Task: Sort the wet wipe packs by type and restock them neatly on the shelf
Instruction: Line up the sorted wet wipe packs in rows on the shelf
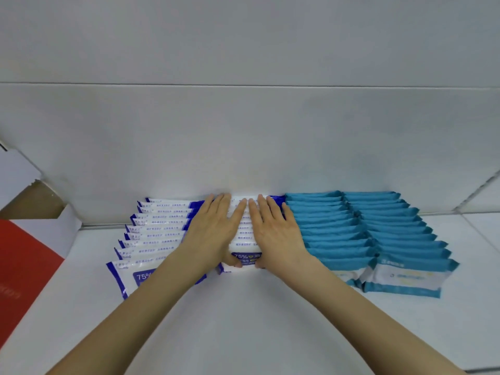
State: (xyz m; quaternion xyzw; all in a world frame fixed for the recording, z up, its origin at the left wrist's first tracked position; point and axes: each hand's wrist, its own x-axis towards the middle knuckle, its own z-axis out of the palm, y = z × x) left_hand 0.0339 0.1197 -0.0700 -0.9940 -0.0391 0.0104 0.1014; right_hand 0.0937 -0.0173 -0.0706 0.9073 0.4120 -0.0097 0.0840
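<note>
Four rows of wet wipe packs stand leaning on the white shelf [243, 320], running back to the wall. The two left rows are white packs with dark blue ends marked 75% [151, 234]; the two right rows are teal packs [400, 234]. My left hand [216, 228] and my right hand [273, 228] lie flat, fingers straight, side by side on top of the second white-and-blue row [244, 257]. Both thumbs touch the face of its front pack. The hands and forearms hide much of that row.
An open cardboard box with a red side [24, 263] and white flaps [62, 228] sits at the left edge. The white back wall [243, 136] rises right behind the rows. A seam in the shelf surface runs at the right [476, 228].
</note>
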